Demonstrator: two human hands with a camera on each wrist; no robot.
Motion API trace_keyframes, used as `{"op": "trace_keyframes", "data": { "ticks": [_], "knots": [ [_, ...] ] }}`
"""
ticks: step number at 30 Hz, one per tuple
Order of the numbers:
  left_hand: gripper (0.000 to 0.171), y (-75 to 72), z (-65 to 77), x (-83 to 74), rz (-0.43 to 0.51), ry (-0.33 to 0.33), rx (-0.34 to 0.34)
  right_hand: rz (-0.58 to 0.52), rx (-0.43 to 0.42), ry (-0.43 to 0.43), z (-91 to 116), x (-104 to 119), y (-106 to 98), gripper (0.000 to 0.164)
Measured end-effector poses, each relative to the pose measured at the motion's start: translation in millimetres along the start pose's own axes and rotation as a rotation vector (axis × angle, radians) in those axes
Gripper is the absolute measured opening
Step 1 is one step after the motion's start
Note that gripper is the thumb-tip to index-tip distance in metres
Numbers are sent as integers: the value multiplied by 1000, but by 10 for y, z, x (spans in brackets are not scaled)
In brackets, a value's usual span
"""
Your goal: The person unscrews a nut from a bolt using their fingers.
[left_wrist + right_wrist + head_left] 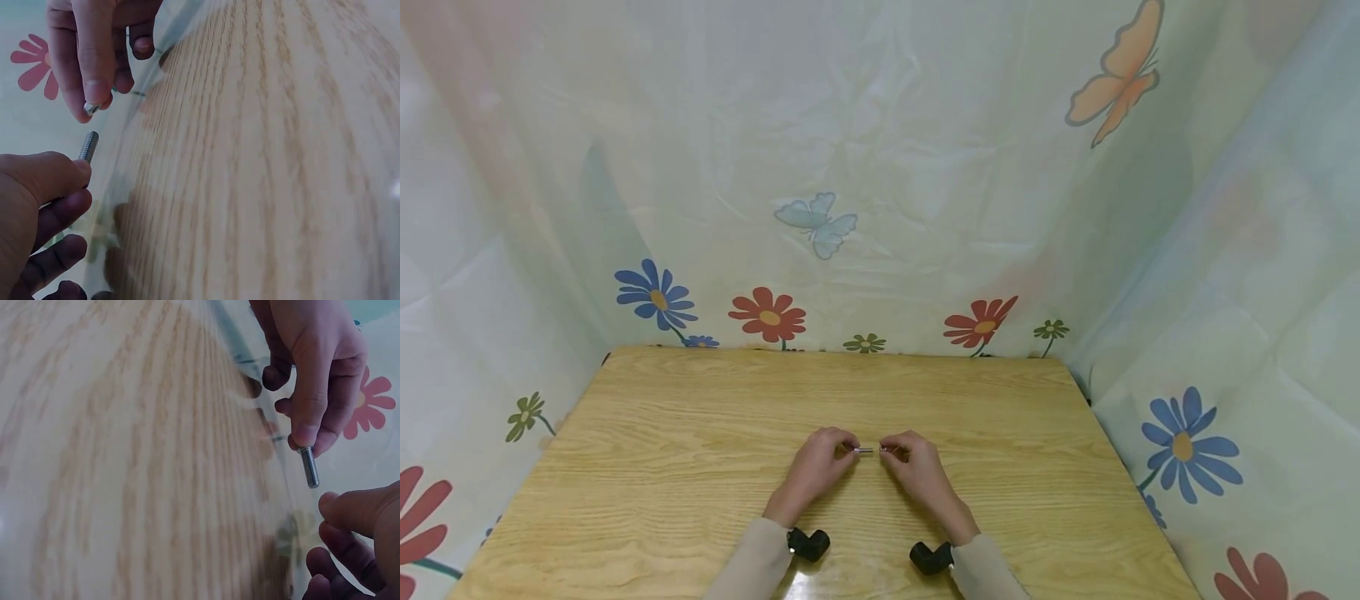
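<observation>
Between thumb and fingertip, my left hand (817, 463) pinches a silver bolt (865, 450). Its threaded end (89, 145) sticks out toward the other hand. My right hand (919, 468) pinches a small shiny metal nut (91, 108), partly covered by the fingertips. A short gap separates the bolt's tip from the nut, and the two roughly face each other in the head view. From the right wrist, the bolt (309, 467) shows pointing at the right fingertips, which hide the nut there. Both hands are close over the middle of the table.
The wooden table (700, 417) has a glossy, light-grained top. Curtains (880, 125) printed with flowers and butterflies hang at the back and along both sides. A black wrist device (808, 545) is worn at the left wrist, and another black device (931, 558) at the right.
</observation>
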State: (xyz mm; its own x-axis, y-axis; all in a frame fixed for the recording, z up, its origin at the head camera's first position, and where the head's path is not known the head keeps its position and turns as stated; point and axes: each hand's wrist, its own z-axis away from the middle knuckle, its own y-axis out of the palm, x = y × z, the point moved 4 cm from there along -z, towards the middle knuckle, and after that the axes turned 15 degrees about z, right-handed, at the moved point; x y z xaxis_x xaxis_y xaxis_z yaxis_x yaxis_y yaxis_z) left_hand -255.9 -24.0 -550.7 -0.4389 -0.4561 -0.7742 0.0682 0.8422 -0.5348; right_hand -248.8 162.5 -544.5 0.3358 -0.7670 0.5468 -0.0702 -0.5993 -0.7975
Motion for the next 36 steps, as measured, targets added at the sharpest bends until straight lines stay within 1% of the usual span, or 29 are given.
{"op": "trace_keyframes", "data": {
  "ticks": [7,12,16,21,30,36],
  "knots": [
    [5,34,-11,12,13,-18,37,44,24,5,-12,-32,73,14],
    [5,56,-9,29,4,-29,55,65,35,-6,-14,-21,95,13],
    [4,67,-14,28,-14,-14,46,77,29,-3,-13,-15,96,11],
    [5,81,-16,40,-20,-27,43,90,22,-3,-4,-15,99,10],
    [6,96,4,45,-17,-19,13,91,62,43,4,-50,130,11],
    [5,97,13,34,4,-20,-9,88,59,56,6,-50,124,11]
  ]
}}
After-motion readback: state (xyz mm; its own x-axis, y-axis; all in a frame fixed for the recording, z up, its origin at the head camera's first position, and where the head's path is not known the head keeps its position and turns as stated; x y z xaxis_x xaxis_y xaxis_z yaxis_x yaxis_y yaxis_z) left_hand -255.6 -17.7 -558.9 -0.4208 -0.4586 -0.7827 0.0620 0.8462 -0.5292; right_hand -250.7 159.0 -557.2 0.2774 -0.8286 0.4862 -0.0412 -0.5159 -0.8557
